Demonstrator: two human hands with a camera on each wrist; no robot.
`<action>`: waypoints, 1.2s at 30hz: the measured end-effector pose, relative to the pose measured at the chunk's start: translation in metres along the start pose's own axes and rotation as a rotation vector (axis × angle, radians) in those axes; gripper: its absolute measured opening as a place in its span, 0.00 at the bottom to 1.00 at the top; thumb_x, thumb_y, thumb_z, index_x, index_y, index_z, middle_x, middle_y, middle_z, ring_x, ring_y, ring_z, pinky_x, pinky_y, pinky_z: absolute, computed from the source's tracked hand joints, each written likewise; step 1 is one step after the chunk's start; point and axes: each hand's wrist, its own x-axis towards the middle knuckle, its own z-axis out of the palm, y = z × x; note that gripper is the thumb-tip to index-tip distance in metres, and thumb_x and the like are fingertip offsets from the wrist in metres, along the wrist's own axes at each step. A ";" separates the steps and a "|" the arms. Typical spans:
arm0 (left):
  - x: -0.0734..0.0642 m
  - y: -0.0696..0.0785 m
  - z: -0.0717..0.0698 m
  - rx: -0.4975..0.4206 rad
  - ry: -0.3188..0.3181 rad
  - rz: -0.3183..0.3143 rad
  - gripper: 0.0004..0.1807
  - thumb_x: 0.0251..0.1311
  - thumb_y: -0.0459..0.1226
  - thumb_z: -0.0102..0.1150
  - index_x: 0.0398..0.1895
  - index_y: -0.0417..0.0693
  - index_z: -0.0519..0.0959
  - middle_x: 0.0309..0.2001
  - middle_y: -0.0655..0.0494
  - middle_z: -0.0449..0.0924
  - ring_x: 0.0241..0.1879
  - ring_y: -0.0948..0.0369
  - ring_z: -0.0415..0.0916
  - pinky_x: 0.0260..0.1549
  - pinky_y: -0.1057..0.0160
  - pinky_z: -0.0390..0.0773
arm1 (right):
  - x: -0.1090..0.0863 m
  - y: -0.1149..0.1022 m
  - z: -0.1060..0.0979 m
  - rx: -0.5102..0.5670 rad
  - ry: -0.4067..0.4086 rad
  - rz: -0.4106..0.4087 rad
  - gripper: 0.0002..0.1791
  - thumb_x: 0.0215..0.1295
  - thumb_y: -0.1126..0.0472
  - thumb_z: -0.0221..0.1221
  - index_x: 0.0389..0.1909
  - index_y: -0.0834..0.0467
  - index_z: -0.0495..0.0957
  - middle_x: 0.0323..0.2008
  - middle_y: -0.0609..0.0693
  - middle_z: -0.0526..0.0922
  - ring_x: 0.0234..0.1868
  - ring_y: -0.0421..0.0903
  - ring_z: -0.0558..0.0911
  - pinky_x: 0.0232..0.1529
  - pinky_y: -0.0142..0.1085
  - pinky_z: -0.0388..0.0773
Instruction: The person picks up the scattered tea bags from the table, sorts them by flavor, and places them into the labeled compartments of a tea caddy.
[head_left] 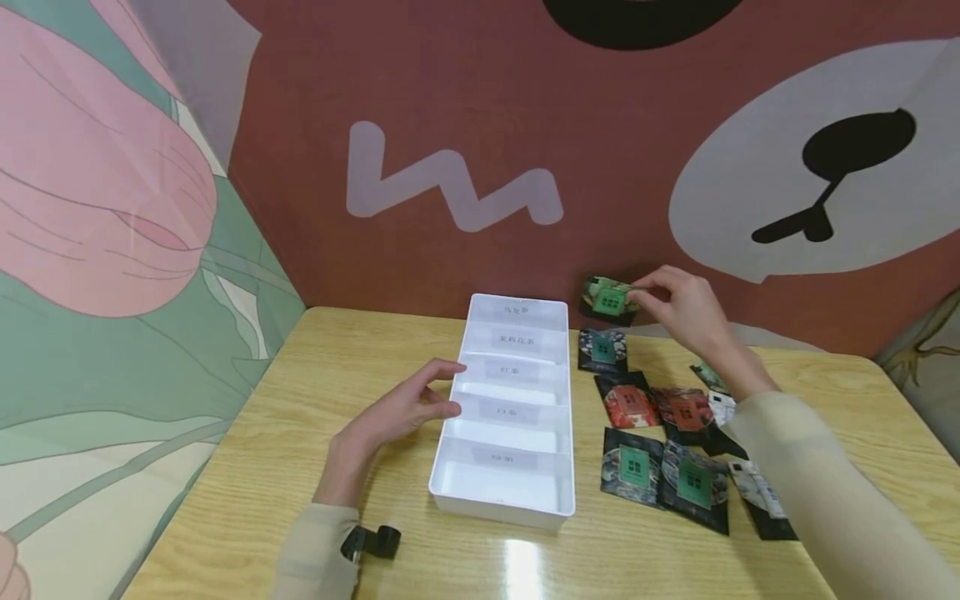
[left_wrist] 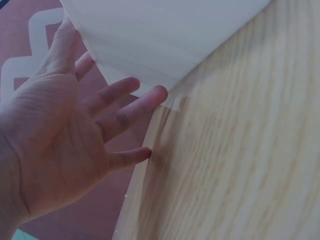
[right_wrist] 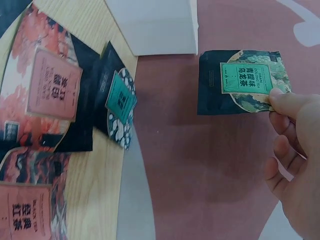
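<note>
The right fingers (right_wrist: 286, 148) pinch a square black-and-green packet (right_wrist: 237, 82) saying "GRAPE OOLONG TEA". The left fingers (left_wrist: 131, 114), loose and spread, touch a long white plastic box (head_left: 502, 487).

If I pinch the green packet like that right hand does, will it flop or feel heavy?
The green packet will probably stay fairly stiff: the right hand pinches one end, yet it sticks out nearly flat. It's likely light, since that pinch alone seems to hold it up. Being thin and flat, it probably won't roll.
</note>
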 end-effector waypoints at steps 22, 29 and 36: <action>0.005 0.002 0.000 0.005 0.000 0.000 0.34 0.62 0.51 0.65 0.70 0.62 0.65 0.68 0.62 0.66 0.46 0.57 0.77 0.46 0.58 0.75 | 0.024 -0.030 0.014 0.027 0.000 -0.023 0.13 0.70 0.53 0.61 0.45 0.58 0.85 0.40 0.52 0.83 0.33 0.48 0.77 0.34 0.41 0.71; 0.006 0.003 -0.001 0.014 0.002 0.003 0.34 0.62 0.52 0.65 0.70 0.63 0.65 0.68 0.62 0.67 0.46 0.58 0.77 0.44 0.59 0.75 | 0.030 -0.039 0.019 0.046 -0.006 -0.019 0.13 0.70 0.53 0.61 0.45 0.57 0.85 0.40 0.52 0.83 0.35 0.48 0.77 0.37 0.42 0.72; 0.002 0.003 0.001 0.012 -0.001 -0.007 0.33 0.62 0.52 0.65 0.69 0.67 0.65 0.67 0.64 0.66 0.47 0.57 0.76 0.47 0.57 0.74 | 0.033 -0.047 0.029 0.068 -0.025 -0.029 0.12 0.69 0.54 0.62 0.44 0.57 0.85 0.40 0.52 0.83 0.34 0.48 0.76 0.34 0.41 0.72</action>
